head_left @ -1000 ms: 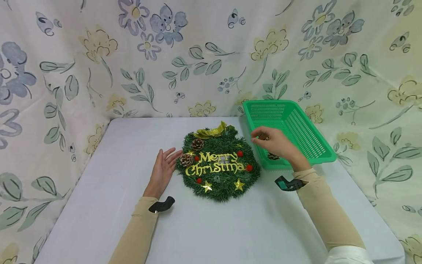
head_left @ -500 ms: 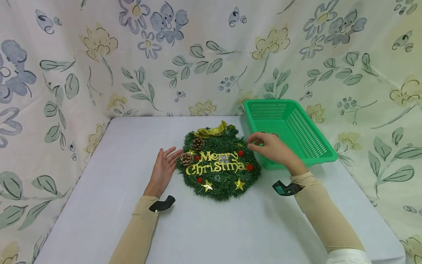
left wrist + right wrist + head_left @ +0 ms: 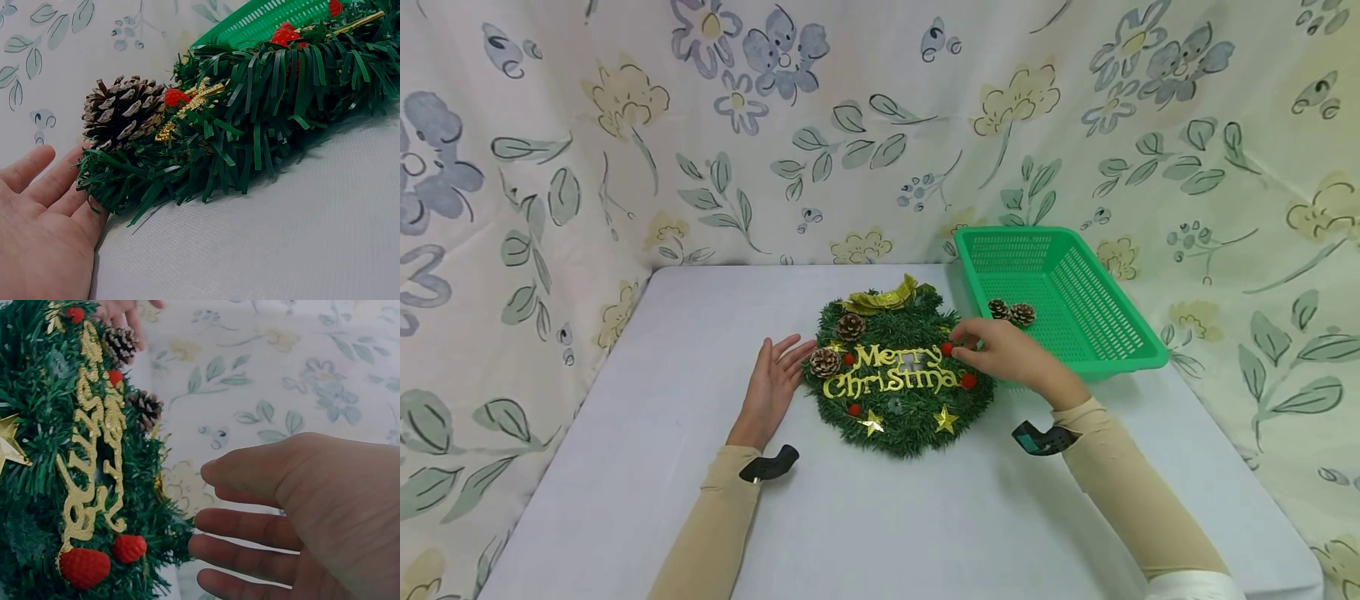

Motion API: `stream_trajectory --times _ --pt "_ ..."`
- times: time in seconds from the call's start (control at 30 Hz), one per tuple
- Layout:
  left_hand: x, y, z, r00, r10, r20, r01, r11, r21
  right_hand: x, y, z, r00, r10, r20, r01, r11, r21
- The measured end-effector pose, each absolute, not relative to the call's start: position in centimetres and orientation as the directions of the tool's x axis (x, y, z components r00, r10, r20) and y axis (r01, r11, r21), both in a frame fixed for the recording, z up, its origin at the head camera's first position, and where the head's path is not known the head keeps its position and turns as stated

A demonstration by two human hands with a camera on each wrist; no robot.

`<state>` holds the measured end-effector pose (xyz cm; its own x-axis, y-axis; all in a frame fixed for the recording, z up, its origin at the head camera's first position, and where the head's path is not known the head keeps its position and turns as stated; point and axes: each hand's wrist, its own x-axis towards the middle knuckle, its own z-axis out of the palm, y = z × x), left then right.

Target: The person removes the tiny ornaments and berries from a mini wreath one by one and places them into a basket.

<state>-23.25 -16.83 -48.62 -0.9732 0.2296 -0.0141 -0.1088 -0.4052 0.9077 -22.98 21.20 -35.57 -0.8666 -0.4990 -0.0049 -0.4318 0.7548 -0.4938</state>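
Note:
A green tinsel wreath (image 3: 895,425) lies on the table, bearing gold "Merry Christmas" lettering (image 3: 887,383), red berries, gold stars and a gold ribbon. Two pine cones sit on its left side, the lower pine cone (image 3: 122,115) close to my left fingers. My left hand (image 3: 767,392), palm up with straight fingers, touches the wreath's left edge. My right hand (image 3: 1011,358) hovers by the wreath's right edge near a red berry (image 3: 86,569); its fingers are loosely bent, thumb apart, nothing between them.
A green plastic basket (image 3: 1093,300) stands at the back right, overlapping the wreath's right side in view. Two pine cones (image 3: 1022,314) lie in it; my right hand hides part of the basket. Floral cloth (image 3: 850,125) hangs behind the white table (image 3: 880,525).
My right hand has moved left and slightly down, from over the basket to the wreath's right edge. The two pine cones in the basket have come into view. The left hand stays put.

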Motion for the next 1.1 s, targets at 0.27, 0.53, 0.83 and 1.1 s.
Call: stream_trajectory --times 0.27,0.53,0.83,1.1 --pt "-23.2 -16.8 -48.6 -0.974 0.225 -0.016 -0.108 -0.403 0.909 -22.7 20.2 -35.8 -0.851 -0.523 -0.052 -0.484 0.819 -0.31" --pt "-23.2 -16.8 -48.6 -0.975 0.224 -0.005 -0.098 -0.406 0.909 -22.5 19.6 -36.6 -0.828 -0.56 -0.042 -0.547 0.821 -0.167" --pt "-23.0 -16.8 -48.5 -0.975 0.223 -0.008 -0.102 -0.412 0.906 -22.5 19.3 -37.8 -0.797 -0.602 -0.05 -0.597 0.798 -0.084" --pt "-23.0 -16.7 -48.3 -0.976 0.219 -0.009 -0.1 -0.408 0.908 -22.4 19.1 -37.8 -0.793 -0.605 -0.076 -0.605 0.796 -0.026"
